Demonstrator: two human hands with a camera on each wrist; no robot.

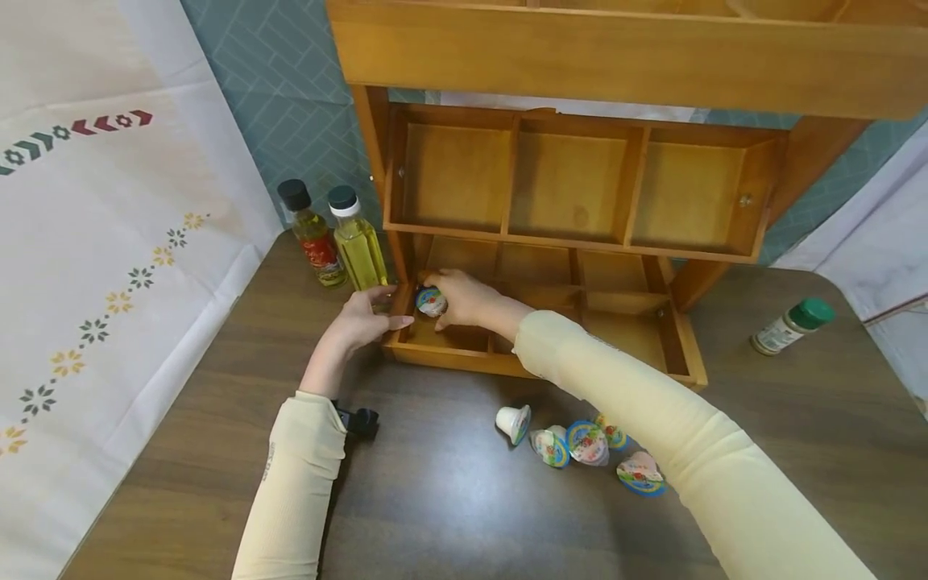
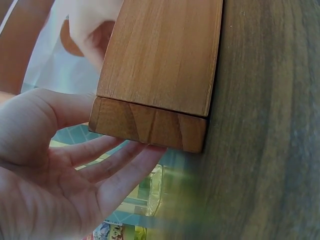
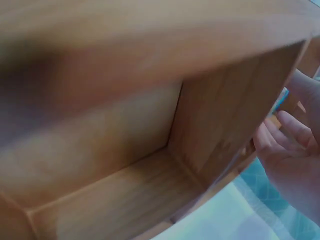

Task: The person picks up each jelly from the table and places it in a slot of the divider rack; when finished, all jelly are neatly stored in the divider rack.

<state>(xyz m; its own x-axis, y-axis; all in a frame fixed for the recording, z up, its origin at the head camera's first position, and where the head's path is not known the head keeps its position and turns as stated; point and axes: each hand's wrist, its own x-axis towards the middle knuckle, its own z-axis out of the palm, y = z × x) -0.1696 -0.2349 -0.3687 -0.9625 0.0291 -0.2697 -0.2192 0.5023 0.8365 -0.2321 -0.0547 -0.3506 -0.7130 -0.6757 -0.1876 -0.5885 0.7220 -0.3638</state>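
A tiered wooden organizer with compartments stands at the back of the table. Inside its lowest front-left compartment, my right hand holds a small jelly cup, printed lid showing. The right wrist view catches that hand at the frame's edge, past a wooden compartment wall. My left hand grips the left end of the lowest tier. Up close in the left wrist view, the left thumb lies at the top edge of the wooden corner, and the fingers reach along its outer side.
Several jelly cups lie on the table in front of the organizer. Two oil bottles stand close to its left side. A green-capped seasoning jar is at the right. An upper wooden tier overhangs the lower ones.
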